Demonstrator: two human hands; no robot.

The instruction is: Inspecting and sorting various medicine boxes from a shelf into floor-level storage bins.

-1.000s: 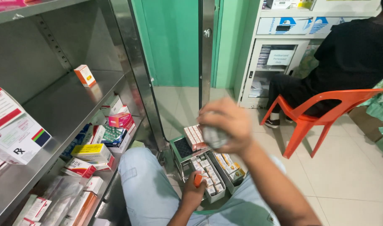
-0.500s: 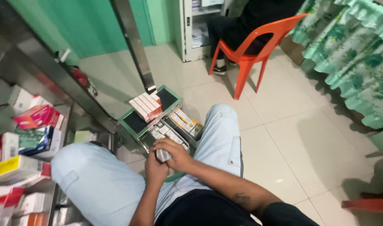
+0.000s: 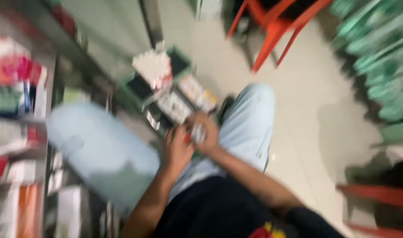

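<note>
Currently, left hand (image 3: 177,150) and right hand (image 3: 206,132) are pinching a small pale item (image 3: 197,132) together over the green tray (image 3: 135,88)'s near edge; likely risk: it slipping onto the floor (image 3: 307,123).

Two hands (image 3: 190,141), one green tray (image 3: 135,88), one orange chair (image 3: 276,26).

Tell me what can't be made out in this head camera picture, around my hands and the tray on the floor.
1. Small pale object between the left hand and right hand: motion blur and fingers hide its kind.
2. Green compartmented tray: blur smears the packets inside.
3. Orange plastic chair: top edge cuts it off.
4. Shelf boxes: blurred, cut by left edge.
</note>
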